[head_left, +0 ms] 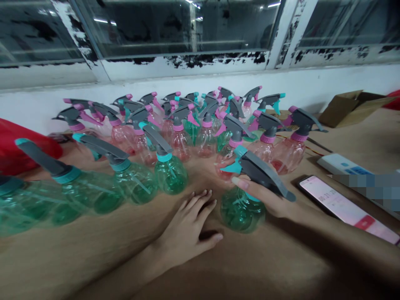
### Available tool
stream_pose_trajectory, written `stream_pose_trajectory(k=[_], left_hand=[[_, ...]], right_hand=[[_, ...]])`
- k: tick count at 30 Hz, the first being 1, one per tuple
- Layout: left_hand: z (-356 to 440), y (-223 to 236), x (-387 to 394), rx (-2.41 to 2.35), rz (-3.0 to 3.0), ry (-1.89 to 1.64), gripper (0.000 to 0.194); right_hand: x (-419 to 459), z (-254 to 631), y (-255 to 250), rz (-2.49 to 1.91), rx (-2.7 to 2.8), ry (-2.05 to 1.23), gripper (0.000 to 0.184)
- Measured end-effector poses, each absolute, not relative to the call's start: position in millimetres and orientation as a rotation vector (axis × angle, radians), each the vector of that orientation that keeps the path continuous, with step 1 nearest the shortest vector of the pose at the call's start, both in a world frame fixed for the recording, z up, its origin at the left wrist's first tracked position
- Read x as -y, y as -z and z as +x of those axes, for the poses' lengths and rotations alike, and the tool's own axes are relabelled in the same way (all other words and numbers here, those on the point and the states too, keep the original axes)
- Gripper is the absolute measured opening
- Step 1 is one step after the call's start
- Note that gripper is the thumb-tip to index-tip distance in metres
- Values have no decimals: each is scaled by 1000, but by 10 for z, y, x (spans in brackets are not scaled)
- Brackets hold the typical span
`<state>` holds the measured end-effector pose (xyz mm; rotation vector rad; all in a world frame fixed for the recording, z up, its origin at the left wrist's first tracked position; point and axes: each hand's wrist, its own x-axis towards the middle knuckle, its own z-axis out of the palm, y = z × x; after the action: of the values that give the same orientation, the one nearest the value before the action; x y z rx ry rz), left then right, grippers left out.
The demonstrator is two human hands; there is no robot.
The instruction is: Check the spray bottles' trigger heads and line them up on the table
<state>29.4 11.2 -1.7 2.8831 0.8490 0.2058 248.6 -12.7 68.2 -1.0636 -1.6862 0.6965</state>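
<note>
Closest of all is the wide brown surface (259,266), and it is the biggest thing too. At its back, by the white wall (187,75), stands a big crowd of spray bottles (206,142), mostly pink with some green mixed in. Nearer, on the left, a row of green bottles (171,177) runs off the edge of the view.

The left hand (184,227) lies palm down on the surface with its fingers a little spread, holding nothing. The right hand (275,201) grips one green bottle (242,214) around its neck, thumb across the front. Its other fingers are mostly hidden, so how they curl is hard to tell.

That bottle is between the left hand and a phone (346,204), near a pink bottle. Whether its bottom touches the surface, I can't tell.

The step looks like handling this one bottle by its neck. Moving it calls for a steady hold and no bumps. Smallest is its blue trigger (231,167), pointing left.
</note>
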Motion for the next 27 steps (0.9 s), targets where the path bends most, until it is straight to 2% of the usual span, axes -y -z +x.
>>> stream_pose_trajectory(k=[8,11,14,23,27], left_hand=[[288,43,-116,-820,2892,-280,64],[290,40,-114,-821,2891,-264,65],[293,32,-112,-833,2884,-234,66],[291,18,-107,-825,2891,-241,66],[292,15,-108,-832,2879,-259,64]], right_hand=[[123,2478,-685,-1078,1691,-681,12],[126,2469,-683,-1081,1715,-677,33],[129,2466,-688,-1069,1753,-714,41],[131,2467,-679,-1060,1712,-709,40],[140,2465,-694,-1067,1707,-682,34]])
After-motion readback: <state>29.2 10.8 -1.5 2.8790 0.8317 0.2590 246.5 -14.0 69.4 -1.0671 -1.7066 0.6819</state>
